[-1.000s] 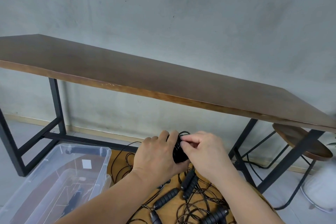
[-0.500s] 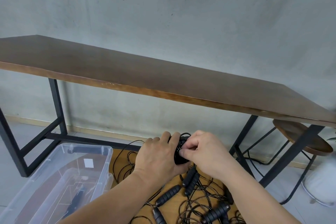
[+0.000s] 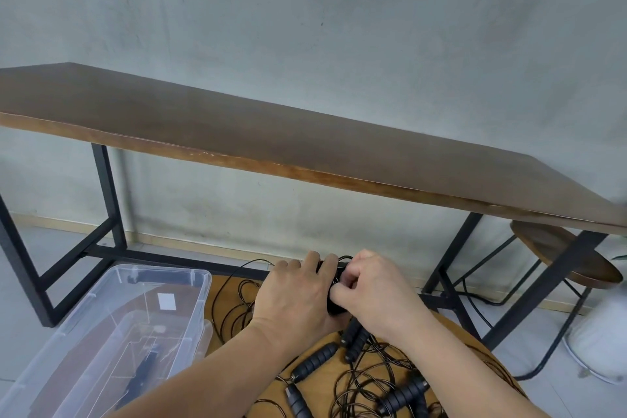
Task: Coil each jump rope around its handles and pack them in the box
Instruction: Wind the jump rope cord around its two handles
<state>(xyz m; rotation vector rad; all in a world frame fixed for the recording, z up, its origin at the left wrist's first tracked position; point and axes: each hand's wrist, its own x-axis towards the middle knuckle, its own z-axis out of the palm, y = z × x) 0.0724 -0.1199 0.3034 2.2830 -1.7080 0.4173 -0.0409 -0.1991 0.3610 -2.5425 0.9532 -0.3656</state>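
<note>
The clear box sits open at left. On the round worktop, loose ropes could snag. The left hand clutches the bundled handles; the right hand pinches cord there, and a slackened grip would unwind the coil.

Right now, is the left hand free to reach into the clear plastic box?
Probably not yet. The left hand grips the black rope bundle that the right hand is winding. The clear plastic box sits open beside it, nothing blocking the way.
</note>
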